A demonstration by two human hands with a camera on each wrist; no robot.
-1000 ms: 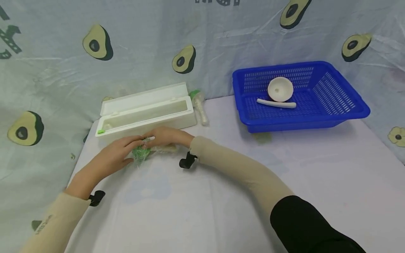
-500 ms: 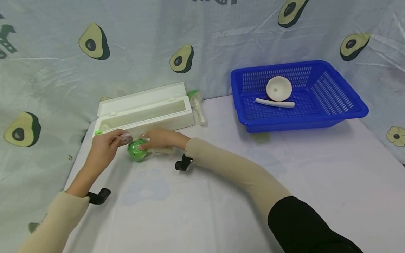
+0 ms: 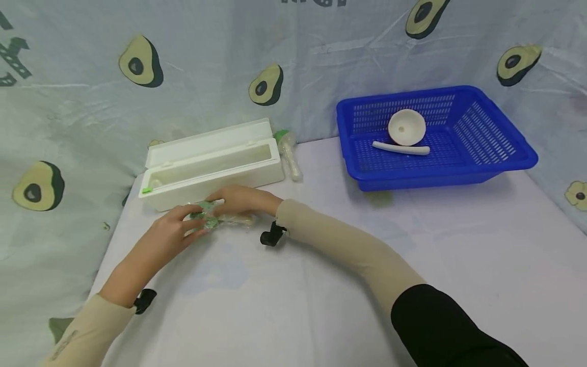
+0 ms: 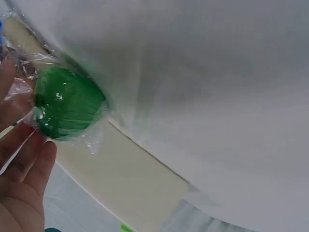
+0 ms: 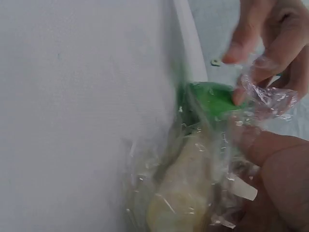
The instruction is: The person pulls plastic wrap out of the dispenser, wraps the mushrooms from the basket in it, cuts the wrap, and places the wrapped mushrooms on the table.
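The wrapped vegetable (image 3: 215, 219), green at one end and pale along its length, lies on the surface (image 3: 321, 285) just in front of the white box (image 3: 211, 163); clear film covers it, and both hands hide much of it from above. It may be a toy. The left hand (image 3: 176, 229) pinches the film at the green end; the right hand (image 3: 240, 200) grips the pale part. A second wrapped piece (image 3: 288, 155) lies right of the box. Farther right, one blue basket (image 3: 504, 153) holds one bowl (image 3: 406, 127) and one white stick (image 3: 401, 149).
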